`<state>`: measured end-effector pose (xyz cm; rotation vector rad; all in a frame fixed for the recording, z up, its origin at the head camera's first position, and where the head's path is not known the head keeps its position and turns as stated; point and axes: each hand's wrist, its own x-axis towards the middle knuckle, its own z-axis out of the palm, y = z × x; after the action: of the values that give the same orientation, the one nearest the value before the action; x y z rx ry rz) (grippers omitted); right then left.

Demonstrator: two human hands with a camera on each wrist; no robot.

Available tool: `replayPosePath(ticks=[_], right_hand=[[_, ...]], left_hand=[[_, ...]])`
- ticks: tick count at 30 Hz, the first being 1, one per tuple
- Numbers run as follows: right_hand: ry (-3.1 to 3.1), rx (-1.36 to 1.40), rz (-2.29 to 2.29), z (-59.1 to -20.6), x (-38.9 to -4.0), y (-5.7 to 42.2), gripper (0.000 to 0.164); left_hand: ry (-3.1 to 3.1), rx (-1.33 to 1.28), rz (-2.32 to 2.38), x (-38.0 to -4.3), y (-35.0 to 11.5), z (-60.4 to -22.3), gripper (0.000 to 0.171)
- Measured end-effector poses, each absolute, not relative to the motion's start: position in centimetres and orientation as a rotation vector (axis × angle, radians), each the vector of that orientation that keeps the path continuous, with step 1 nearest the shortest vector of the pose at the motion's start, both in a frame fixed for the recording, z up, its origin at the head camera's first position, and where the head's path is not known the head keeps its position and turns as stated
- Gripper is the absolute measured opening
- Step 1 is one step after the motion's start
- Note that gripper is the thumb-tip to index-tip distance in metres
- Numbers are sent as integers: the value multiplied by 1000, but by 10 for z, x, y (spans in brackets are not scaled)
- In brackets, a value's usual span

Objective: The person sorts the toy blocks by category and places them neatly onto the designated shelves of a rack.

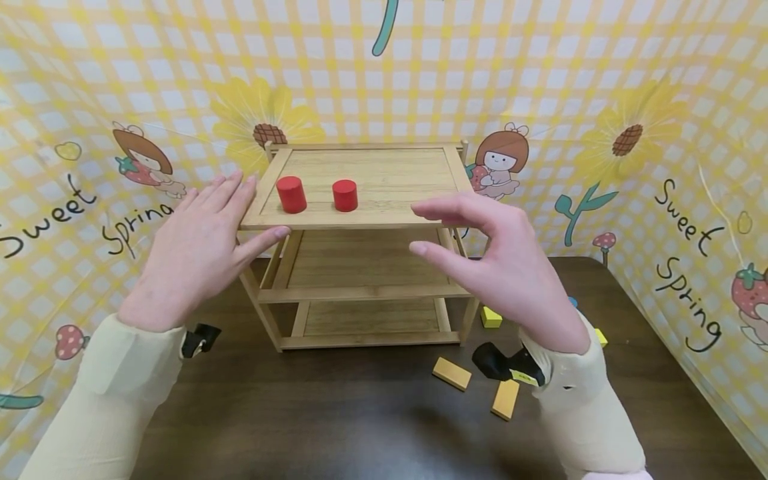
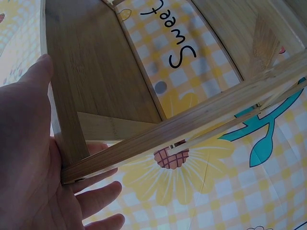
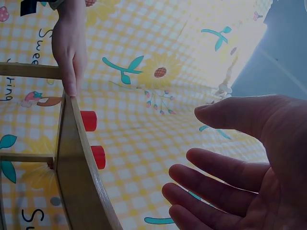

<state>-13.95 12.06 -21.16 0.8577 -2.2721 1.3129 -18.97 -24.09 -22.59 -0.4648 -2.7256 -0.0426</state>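
A three-tier wooden shelf (image 1: pixel 372 291) stands on a dark table. On its top board, towards the left, two red cylinders (image 1: pixel 291 195) sit upright and apart from each other. My left hand (image 1: pixel 201 250) rests on the top board's front left corner, its fingers stretched along the side and the thumb over the front edge. In the left wrist view the palm of the left hand (image 2: pixel 29 143) lies against that corner. Near the front right of the top board my right hand (image 1: pixel 498 260) hovers with nothing between thumb and fingers. Its fingers (image 3: pixel 216 172) are spread and relaxed in the right wrist view.
Two orange-yellow blocks (image 1: pixel 451 374) lie on the table (image 1: pixel 336 413) in front of the shelf's right side. A yellow block (image 1: pixel 491 317) sits beside the right leg. Another yellow piece (image 1: pixel 601 337) and a bit of blue (image 1: pixel 573 302) show behind the right wrist. Patterned cloth (image 1: pixel 384 87) surrounds the table.
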Motion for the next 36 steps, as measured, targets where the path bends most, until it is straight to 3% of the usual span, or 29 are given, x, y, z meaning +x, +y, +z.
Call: replayPosePath(ticks=[36], right_hand=[[-2345,619,1155,-269,-122,177,38]], left_hand=[[-2734,-455,-62,-190,-242,-226,92]])
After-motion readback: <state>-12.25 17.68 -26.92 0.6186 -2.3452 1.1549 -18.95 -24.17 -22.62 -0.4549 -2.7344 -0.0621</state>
